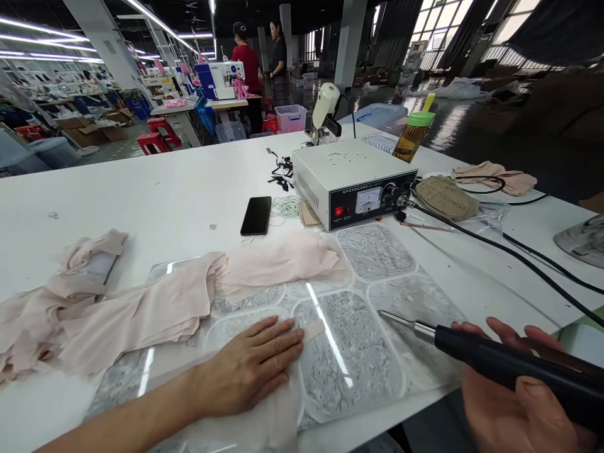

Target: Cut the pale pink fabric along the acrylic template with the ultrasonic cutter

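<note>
My left hand [255,368] lies flat, fingers stretched out, on a sheer pale-pink fabric piece [314,329]. Under that fabric is a grey marbled mat [352,371] with rounded white-edged panels. In my right hand [500,406], at the lower right, rests a black-handled ultrasonic cutter [486,355], the fingers curled around its handle. Its thin metal tip points left, over the mat and apart from the fabric. Layered pink fabric pieces [151,308] spread beyond my left forearm, with another pink stack [283,261] beside them.
A white control box [358,167] with a dial stands behind the mat; a black cable [500,242] runs from it rightward. Nearby are a phone [256,216], a green-lidded bottle [414,135], black scraps [282,173] and brown paper pieces [446,197]. Two people stand beyond the table.
</note>
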Tool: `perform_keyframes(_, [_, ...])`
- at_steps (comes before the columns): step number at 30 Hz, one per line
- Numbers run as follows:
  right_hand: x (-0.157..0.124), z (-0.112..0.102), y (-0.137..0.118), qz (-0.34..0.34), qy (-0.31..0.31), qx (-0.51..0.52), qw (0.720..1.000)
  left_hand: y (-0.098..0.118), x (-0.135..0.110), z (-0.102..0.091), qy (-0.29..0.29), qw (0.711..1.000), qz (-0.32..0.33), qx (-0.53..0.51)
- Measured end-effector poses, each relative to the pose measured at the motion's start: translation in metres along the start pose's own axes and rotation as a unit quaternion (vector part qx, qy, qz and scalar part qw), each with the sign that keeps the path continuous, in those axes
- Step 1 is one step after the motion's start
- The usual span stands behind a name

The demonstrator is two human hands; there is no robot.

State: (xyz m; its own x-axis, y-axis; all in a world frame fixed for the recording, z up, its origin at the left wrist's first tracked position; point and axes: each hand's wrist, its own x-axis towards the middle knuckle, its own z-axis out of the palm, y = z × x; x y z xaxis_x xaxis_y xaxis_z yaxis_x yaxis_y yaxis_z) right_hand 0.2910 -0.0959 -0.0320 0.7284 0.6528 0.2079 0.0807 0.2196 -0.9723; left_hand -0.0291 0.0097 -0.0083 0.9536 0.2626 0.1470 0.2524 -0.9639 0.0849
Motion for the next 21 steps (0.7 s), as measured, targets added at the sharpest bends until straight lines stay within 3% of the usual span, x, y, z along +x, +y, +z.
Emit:
perform_keyframes(2, [0.001, 0.015, -0.010, 0.037, 0.076, 0.076, 0.993, 0.000, 0.000, 0.000, 0.004, 1.000, -0.004, -0.014])
perform_keyframes(7, [0.015, 0.030, -0.017, 0.032, 0.075, 0.165, 0.983, -0.001, 0.001, 0.000, 0.009, 1.000, 0.000, -0.027])
perform_keyframes(12, [0.024, 0.040, -0.026, 0.016, 0.001, 0.171, 0.985, -0.001, 0.001, 0.001, 0.017, 0.999, -0.001, -0.041])
perform_keyframes(21, [0.012, 0.078, -0.040, 0.004, -0.139, 0.145, 0.980, -0.001, 0.001, 0.004, 0.021, 0.999, -0.007, -0.038])
